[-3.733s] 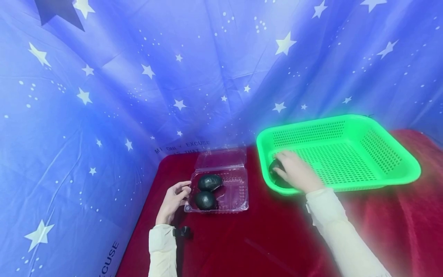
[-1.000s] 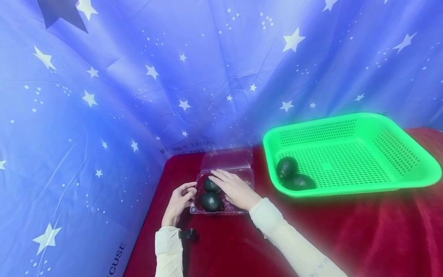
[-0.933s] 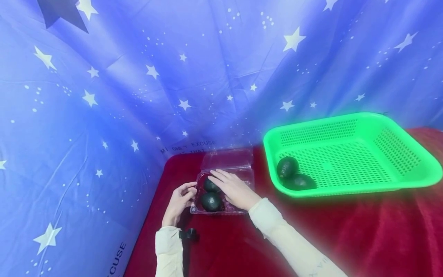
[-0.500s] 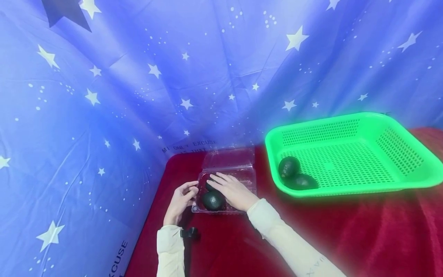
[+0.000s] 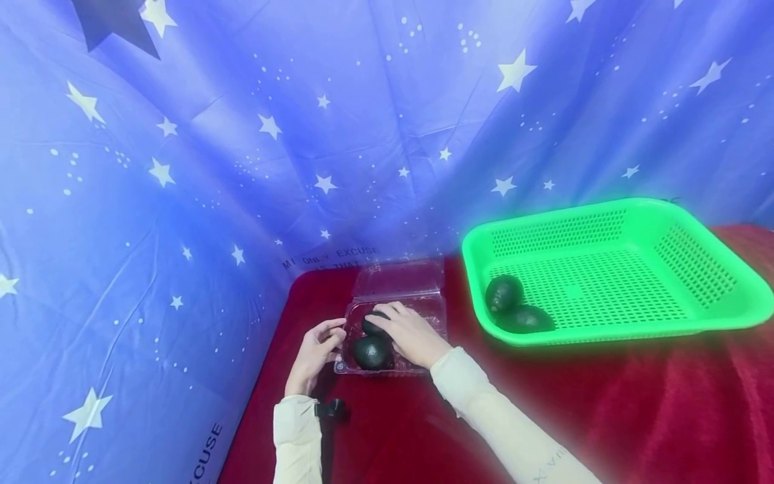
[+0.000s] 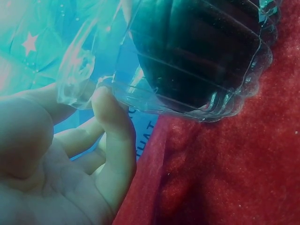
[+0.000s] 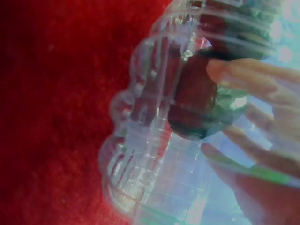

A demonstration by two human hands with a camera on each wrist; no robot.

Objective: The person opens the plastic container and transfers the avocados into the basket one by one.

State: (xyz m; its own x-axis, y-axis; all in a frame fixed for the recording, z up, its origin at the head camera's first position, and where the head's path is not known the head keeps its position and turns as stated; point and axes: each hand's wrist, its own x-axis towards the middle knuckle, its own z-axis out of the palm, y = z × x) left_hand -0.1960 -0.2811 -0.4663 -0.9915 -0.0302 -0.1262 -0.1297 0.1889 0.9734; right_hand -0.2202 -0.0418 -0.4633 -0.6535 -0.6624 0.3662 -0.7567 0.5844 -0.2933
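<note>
A clear plastic clamshell box (image 5: 399,277) stands with its lid folded back on the red cloth. Its left rim is pinched between the thumb and fingers of my left hand (image 5: 311,356); the left wrist view shows the thumb (image 6: 111,110) at the rim's corner. Inside lie two dark avocados. My right hand (image 5: 412,335) reaches into the box and grips the farther avocado (image 7: 192,93), partly hidden under the fingers. The nearer avocado (image 5: 372,353) lies just in front of it, at the box's left side.
A green perforated basket (image 5: 683,324) stands to the right, with two avocados (image 5: 504,294) in its near left corner. Red cloth (image 5: 423,430) covers the table. A blue curtain (image 5: 363,134) with stars hangs behind and at the left.
My right hand has come from an avocado in the basket to the clamshell box. Over the last half second its fingers have drawn back around the farther avocado. The left hand stays at the rim.
</note>
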